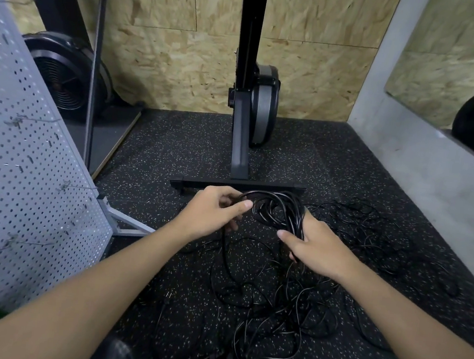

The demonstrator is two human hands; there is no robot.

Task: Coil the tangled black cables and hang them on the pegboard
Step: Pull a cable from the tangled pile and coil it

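Note:
A coil of black cable point(280, 210) is held up between both hands above the floor. My right hand point(315, 247) grips the coil's right side, thumb over the strands. My left hand point(214, 212) pinches a strand at the coil's left side. From the coil, loose cable runs down into a tangled pile of black cables point(290, 299) spread over the speckled rubber floor below and to the right. The grey pegboard point(24, 186) leans at the left, with several wire hooks sticking out of it.
An upright black rowing machine point(248, 116) stands just behind the coil, its foot bar point(238, 186) on the floor. A black fan point(68, 76) sits behind the pegboard. A grey wall with a mirror point(461, 68) runs along the right.

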